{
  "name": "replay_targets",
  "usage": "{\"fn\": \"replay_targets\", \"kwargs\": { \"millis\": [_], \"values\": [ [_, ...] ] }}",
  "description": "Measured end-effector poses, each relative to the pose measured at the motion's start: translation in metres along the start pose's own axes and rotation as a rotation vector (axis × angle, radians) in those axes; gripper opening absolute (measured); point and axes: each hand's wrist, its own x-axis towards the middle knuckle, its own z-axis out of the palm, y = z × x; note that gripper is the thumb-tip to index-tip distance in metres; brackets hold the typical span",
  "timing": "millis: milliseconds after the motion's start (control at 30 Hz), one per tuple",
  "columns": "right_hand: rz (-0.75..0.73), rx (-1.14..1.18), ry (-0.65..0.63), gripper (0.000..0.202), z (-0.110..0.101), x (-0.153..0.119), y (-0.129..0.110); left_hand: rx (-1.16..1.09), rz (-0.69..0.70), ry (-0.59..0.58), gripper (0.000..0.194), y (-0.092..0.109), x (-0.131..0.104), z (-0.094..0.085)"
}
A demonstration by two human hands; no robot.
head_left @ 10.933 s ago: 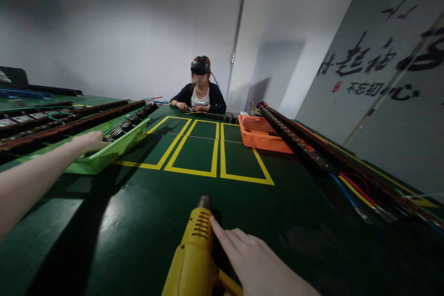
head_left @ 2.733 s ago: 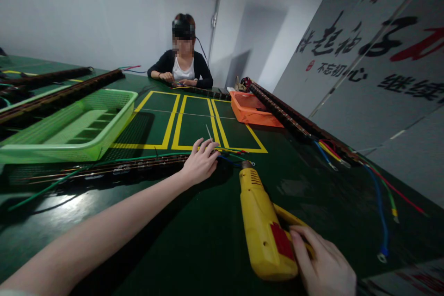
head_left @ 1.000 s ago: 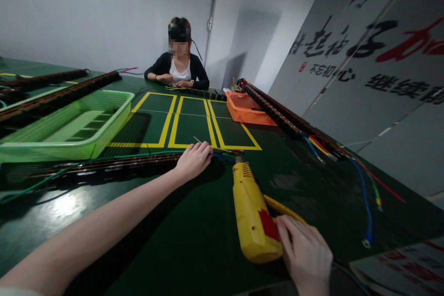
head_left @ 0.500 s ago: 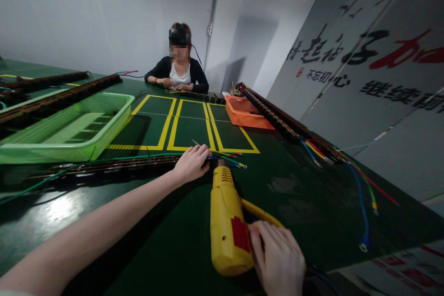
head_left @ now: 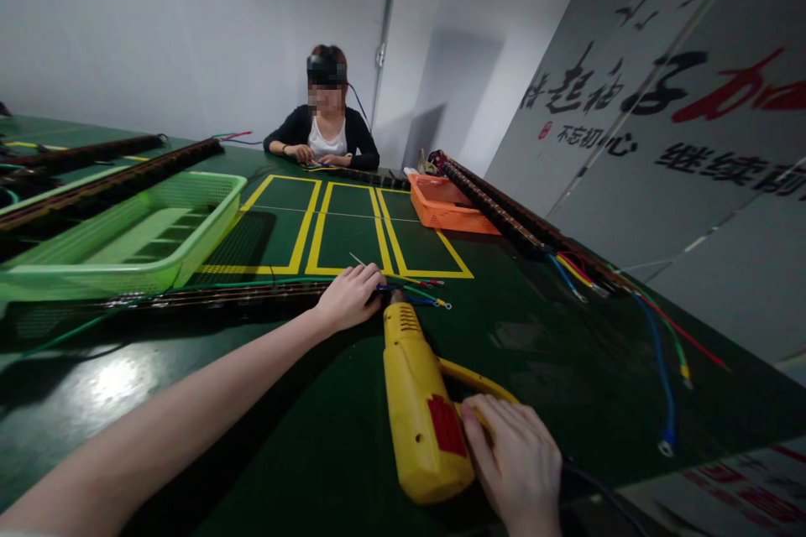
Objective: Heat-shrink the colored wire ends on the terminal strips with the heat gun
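Note:
My right hand (head_left: 513,457) is wrapped round the handle of a yellow heat gun (head_left: 419,403), which lies low over the green table with its nozzle pointing away from me. Just beyond the nozzle run coloured wires (head_left: 421,299) in green, yellow and blue, tipped with ring terminals. My left hand (head_left: 353,295) is closed over these wires at the right end of a long dark strip assembly (head_left: 252,295). A thin pale strand sticks up past its fingers. What exactly lies under those fingers is partly hidden.
A green basket (head_left: 217,218) stands at left with long dark assemblies across it. An orange basket (head_left: 450,214) sits at the right rear beneath further assemblies (head_left: 504,205), their wires trailing near the table edge. Yellow tape (head_left: 311,226) marks the table. A person (head_left: 324,130) works opposite.
The heat gun's rear has swung slightly right with my right hand, so its nozzle now points a little more left, towards my left hand. The left hand stays almost in place.

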Motion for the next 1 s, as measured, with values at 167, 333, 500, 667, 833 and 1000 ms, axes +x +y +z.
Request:
{"fn": "replay_targets", "kwargs": {
  "millis": [167, 333, 500, 667, 833, 1000],
  "values": [
    [-0.010, -0.018, -0.010, 0.044, -0.011, 0.006, 0.024, 0.014, 0.006, 0.007, 0.019, 0.000, -0.001, 0.000],
    [0.005, -0.053, -0.008, 0.044, -0.022, 0.005, 0.047, 0.004, 0.020, 0.005, 0.019, 0.000, -0.001, 0.000],
    [0.030, -0.099, -0.009, 0.042, -0.028, 0.003, 0.071, 0.003, 0.017, 0.000, 0.019, 0.000, -0.001, 0.000],
    [0.039, -0.166, -0.007, 0.045, -0.030, 0.001, 0.079, 0.006, 0.018, 0.001, 0.019, 0.001, -0.002, 0.000],
    [0.057, -0.212, -0.016, 0.048, -0.028, -0.003, 0.070, 0.020, 0.009, 0.010, 0.020, 0.002, -0.002, 0.001],
    [0.062, -0.197, -0.033, 0.047, -0.024, -0.005, 0.061, 0.017, 0.001, 0.002, 0.021, 0.003, -0.002, 0.000]
  ]
}}
